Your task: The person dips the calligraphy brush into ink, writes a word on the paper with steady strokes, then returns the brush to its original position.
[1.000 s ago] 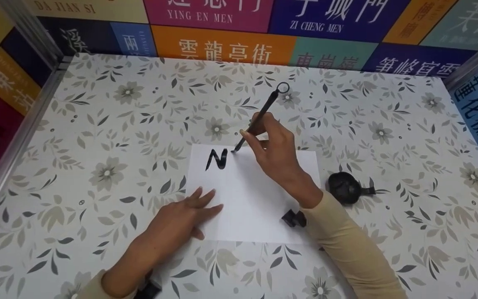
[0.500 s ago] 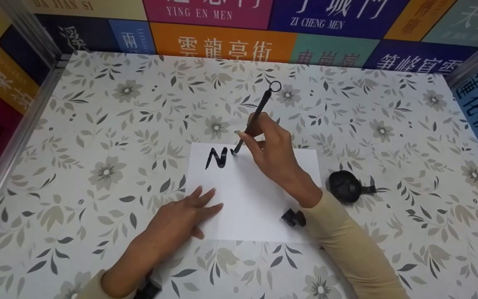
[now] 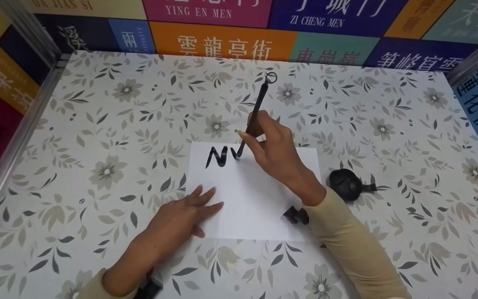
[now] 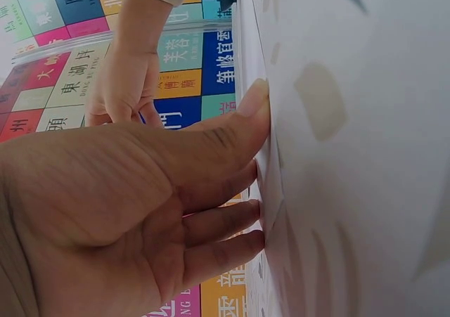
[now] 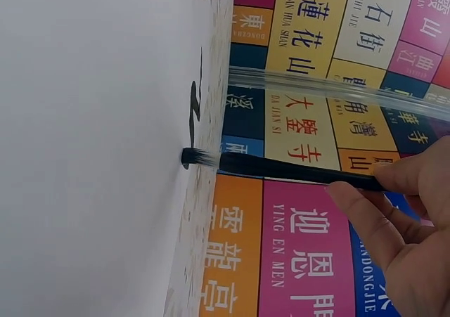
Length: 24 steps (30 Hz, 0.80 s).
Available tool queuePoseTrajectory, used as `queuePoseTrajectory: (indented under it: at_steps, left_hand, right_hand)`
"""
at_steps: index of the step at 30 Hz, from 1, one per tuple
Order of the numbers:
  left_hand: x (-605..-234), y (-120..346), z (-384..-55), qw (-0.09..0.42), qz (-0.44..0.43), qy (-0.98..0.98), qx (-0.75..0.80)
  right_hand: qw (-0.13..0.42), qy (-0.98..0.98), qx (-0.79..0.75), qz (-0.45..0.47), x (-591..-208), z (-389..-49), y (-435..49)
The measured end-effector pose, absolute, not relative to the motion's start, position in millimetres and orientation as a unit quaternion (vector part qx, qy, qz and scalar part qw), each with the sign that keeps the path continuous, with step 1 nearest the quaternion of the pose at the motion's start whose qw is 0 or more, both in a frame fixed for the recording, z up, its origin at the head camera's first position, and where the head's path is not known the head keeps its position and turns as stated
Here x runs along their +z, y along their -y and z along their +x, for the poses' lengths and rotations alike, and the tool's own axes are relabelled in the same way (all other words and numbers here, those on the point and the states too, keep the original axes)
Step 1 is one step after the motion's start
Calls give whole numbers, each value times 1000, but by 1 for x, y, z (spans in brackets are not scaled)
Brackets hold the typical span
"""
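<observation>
My right hand pinches a black calligraphy brush by its handle, which has a ring at the top end. In the right wrist view, the inked bristles touch the white paper. A thick black N stands near the sheet's upper left corner. Just right of it is a short slanting black stroke, ending at the brush tip. My left hand lies on the paper's left edge with fingers spread. In the left wrist view, the thumb and fingertips touch the surface.
A round black ink dish with a short handle sits right of the paper. Under the table stretches a floral tablecloth. Panels with coloured lettering rise along the back and sides. A black wrist device shows by the right sleeve.
The brush tip has moved slightly down and right, lengthening the stroke beside the N. The handle has swung more upright. My left hand stays in place.
</observation>
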<state>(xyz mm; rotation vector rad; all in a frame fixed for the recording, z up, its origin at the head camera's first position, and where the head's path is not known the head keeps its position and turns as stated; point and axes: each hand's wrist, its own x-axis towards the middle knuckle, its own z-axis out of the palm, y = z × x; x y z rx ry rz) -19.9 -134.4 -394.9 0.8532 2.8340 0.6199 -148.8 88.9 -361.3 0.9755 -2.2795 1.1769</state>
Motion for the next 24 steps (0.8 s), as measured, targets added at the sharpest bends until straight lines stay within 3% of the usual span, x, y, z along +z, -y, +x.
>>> queuePoseTrajectory:
  at_steps: [24]
  left_hand:
    - [-396, 133, -20, 76, 266, -938, 211]
  right_hand:
    - [133, 831, 370, 393, -345, -138, -93]
